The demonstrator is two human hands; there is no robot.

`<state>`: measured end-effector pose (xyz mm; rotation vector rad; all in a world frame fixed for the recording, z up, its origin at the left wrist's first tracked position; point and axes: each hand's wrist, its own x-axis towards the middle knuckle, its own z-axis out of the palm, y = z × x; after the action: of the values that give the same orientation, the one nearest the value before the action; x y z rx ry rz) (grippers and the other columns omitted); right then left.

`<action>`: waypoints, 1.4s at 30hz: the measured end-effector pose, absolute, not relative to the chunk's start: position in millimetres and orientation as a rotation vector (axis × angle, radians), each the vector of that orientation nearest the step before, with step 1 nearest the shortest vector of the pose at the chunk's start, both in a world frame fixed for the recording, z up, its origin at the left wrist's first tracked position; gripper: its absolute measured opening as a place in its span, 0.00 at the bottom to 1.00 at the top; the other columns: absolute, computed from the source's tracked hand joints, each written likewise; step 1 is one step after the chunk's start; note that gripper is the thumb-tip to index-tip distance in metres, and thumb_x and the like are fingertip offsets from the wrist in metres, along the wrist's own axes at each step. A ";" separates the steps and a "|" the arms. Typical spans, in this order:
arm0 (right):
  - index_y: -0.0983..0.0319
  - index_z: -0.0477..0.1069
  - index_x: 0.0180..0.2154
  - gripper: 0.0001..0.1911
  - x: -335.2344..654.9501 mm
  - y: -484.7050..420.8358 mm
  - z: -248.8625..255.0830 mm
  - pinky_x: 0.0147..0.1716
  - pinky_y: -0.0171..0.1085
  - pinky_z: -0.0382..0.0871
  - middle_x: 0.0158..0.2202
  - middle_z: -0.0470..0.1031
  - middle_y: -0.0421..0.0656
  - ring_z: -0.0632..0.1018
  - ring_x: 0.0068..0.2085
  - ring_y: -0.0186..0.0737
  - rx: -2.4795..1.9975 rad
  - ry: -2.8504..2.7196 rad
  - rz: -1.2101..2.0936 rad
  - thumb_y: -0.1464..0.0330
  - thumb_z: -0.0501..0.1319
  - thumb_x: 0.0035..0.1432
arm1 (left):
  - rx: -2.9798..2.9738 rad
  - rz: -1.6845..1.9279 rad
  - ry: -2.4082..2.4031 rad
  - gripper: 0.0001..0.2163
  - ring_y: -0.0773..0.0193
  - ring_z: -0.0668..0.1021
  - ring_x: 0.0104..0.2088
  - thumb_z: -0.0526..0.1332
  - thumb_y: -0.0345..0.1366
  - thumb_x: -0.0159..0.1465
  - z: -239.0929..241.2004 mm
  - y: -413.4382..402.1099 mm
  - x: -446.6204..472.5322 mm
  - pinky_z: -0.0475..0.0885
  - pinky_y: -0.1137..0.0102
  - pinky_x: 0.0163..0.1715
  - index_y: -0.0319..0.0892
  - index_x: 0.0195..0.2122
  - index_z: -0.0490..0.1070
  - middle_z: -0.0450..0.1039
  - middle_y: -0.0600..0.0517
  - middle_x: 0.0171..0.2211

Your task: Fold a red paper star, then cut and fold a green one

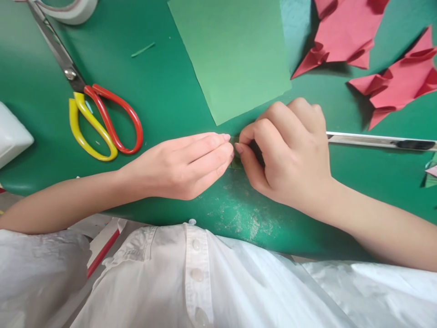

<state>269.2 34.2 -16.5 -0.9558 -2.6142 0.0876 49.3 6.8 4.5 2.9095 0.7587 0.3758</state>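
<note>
My left hand [186,164] and my right hand [287,150] meet fingertip to fingertip over the green table [164,91]. Both pinch a small piece of green paper [235,161], of which only a sliver shows between the fingers. The left hand's fingers are pressed together and point right. Curled into a pinch, the right hand hides most of the piece. A sheet of light green paper [235,50] lies just beyond the hands.
Scissors [99,114] with a red and a yellow handle lie at the left. A tape roll [73,9] sits at the top left. Folded red paper pieces [392,82] lie at the top right. A metal ruler [378,141] extends right from behind my right hand. A white object [12,134] is at the left edge.
</note>
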 end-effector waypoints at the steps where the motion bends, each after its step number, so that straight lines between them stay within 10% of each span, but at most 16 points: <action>1: 0.61 0.65 0.31 0.11 269.3 34.1 -17.3 0.31 0.40 0.53 0.29 0.66 0.43 0.65 0.31 0.39 -0.958 -2.625 0.069 0.66 0.54 0.66 | 2.921 0.368 0.761 0.12 0.60 0.82 0.51 0.53 0.27 0.71 5.0 7.1 49.7 0.80 0.69 0.56 0.37 0.48 0.75 0.81 0.49 0.47; 14: 0.61 0.67 0.44 0.14 270.8 23.7 -13.9 0.39 0.45 0.59 0.41 0.67 0.49 0.68 0.41 0.48 -1.234 -2.709 0.363 0.66 0.44 0.70 | 2.875 0.410 0.760 0.12 0.59 0.82 0.52 0.53 0.26 0.70 3.9 5.7 48.0 0.79 0.68 0.58 0.34 0.50 0.74 0.80 0.48 0.47; 23: 0.61 0.63 0.33 0.07 271.5 22.9 -18.4 0.31 0.40 0.51 0.31 0.68 0.47 0.61 0.32 0.43 -1.030 -2.680 -0.220 0.68 0.52 0.65 | 2.712 0.504 0.783 0.10 0.55 0.80 0.55 0.56 0.30 0.70 -2.2 6.4 44.4 0.79 0.62 0.59 0.38 0.50 0.72 0.79 0.50 0.50; 42: 0.62 0.65 0.38 0.09 275.6 17.0 -14.5 0.32 0.40 0.53 0.32 0.69 0.47 0.67 0.33 0.43 -1.027 -2.620 0.121 0.63 0.56 0.64 | 2.652 0.614 0.849 0.09 0.57 0.81 0.54 0.55 0.29 0.70 -9.4 5.1 42.5 0.81 0.62 0.56 0.43 0.46 0.74 0.79 0.53 0.49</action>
<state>275.6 17.0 -14.5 -1.0265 -2.6197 0.1208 42.5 5.1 -9.4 2.6518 0.8490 0.6135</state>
